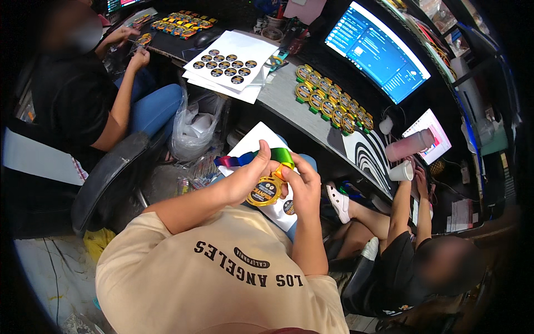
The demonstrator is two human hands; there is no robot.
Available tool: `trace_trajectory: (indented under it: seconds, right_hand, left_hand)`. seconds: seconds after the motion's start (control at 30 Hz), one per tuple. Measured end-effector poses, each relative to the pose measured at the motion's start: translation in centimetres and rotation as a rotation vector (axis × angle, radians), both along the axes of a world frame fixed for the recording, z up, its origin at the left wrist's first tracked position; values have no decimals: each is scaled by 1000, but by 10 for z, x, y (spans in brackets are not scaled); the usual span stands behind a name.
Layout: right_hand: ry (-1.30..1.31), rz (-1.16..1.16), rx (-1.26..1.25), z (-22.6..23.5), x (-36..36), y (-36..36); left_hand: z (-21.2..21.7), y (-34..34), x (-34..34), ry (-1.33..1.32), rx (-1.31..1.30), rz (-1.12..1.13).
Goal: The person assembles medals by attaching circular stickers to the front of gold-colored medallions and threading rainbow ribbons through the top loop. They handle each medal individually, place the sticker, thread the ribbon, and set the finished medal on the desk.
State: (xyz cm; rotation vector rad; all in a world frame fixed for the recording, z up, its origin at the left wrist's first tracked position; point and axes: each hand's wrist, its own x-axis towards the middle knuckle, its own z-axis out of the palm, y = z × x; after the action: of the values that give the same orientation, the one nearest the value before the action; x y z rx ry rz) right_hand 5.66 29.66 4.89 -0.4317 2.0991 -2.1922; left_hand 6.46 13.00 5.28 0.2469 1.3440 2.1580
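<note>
Far to the left of the gold medal (265,191), a person in a black top (67,94) sits and holds a small round thing (144,40) in both hands. Nearer, but also left of the gold medal, is the back of a black chair (114,172). Up and to the left, well apart from the gold medal, lie rows of small medals with bright ribbons (183,25). Left of the gold medal hangs a clear plastic bag (192,131) with white stuff inside, and past it are white sheets (247,50) with round black stickers. The left hand (248,175) is curled at the left side of the gold medal, thumb up by the ribbon; some fingers hide behind, so I can't tell how tight they are. The gold medal is over the lap, above a white paper (257,136). Its ribbon (283,157) is green, blue, purple and red, with a yellow bit near the medal. The right hand (303,186), just right of the gold medal, pinches that yellow bit, thumb and fingers close together. Up and right of the gold medal, many more gold medals (328,100) lie in close rows on a grey desk (283,100). Further right of it are a stripy black and white mat (364,153), a big bright screen (378,50), a white cup (401,171), a pink tumbler (410,146) and another person's hands (420,182), close by the cup.
</note>
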Motion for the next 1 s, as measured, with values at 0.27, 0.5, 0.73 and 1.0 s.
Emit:
trace_trajectory:
  seconds: [0.27,0.5,0.73,1.0]
  right_hand:
    - [-221,-9,-60,0,-16,-15]
    - [-459,74,-20,-4,-42,-14]
    - [-269,-7,-280,50,-95,20]
    - [-1,76,-472,175,-123,61]
  left_hand:
    - [-2,2,2,127,-79,78]
    - [-9,-2,6,265,-353,89]
    - [-23,-21,13,131,-148,-216]
    - [-59,-45,20,223,-162,-393]
